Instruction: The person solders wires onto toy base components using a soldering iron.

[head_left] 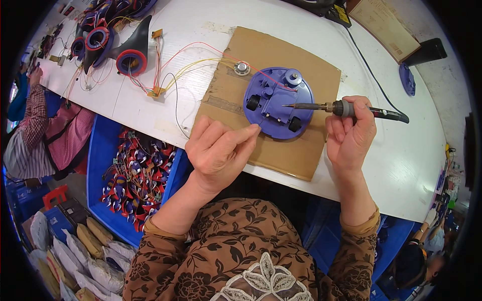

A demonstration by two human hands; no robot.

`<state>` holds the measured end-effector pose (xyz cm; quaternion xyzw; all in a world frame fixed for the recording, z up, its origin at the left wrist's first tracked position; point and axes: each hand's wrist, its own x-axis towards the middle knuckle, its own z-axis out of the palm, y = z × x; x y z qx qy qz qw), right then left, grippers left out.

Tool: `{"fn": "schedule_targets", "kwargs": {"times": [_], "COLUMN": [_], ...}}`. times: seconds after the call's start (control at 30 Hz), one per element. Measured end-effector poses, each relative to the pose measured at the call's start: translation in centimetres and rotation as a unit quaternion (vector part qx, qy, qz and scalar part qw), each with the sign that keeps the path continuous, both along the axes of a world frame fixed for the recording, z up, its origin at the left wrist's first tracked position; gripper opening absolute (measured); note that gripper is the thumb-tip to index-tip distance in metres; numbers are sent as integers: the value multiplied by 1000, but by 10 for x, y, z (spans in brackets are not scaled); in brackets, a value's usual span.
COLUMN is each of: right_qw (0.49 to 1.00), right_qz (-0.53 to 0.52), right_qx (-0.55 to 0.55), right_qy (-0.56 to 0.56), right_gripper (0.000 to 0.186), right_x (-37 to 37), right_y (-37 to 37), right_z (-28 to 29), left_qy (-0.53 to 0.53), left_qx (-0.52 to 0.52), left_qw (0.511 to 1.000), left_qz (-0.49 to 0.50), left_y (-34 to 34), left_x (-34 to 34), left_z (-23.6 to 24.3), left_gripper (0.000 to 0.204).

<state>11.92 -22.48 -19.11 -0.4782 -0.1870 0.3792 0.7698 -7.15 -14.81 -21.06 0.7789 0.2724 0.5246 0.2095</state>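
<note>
My right hand (pixel 351 140) grips a soldering iron (pixel 343 108), its tip over the middle of a round purple plastic base (pixel 276 103) with two black wheels. My left hand (pixel 216 150) is closed at the lower left edge of the base, thumb and forefinger pinched on what looks like a thin wire, too small to make out clearly. The base lies on a cardboard sheet (pixel 226 88). A round metal speaker (pixel 241 68) sits at its upper left, with yellow wires running toward a small circuit board (pixel 155 92). A red wire reaches onto the base.
Black, red and purple housings (pixel 132 62) lie on the white table (pixel 391 165). A blue bin (pixel 95 160) of assemblies sits below left, beside several bags (pixel 70 256). A co-worker (pixel 37 130) is at left; another (pixel 416 261) at lower right. A black cord crosses the upper right.
</note>
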Motion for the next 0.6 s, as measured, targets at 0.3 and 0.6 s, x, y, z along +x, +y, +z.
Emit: {"fn": "schedule_targets", "kwargs": {"times": [0.3, 0.6], "right_qw": [998, 993], "right_qz": [-61, -73], "right_qx": [20, 75], "right_qy": [6, 56], "right_gripper": [22, 21], "right_x": [19, 37], "right_y": [-4, -7], "right_z": [8, 13], "left_qy": [108, 192], "left_qx": [101, 95], "left_qw": [988, 975], "left_qz": [-47, -51], "left_y": [0, 7], "left_x": [-7, 49], "left_z": [46, 48], "left_gripper": [31, 74]}}
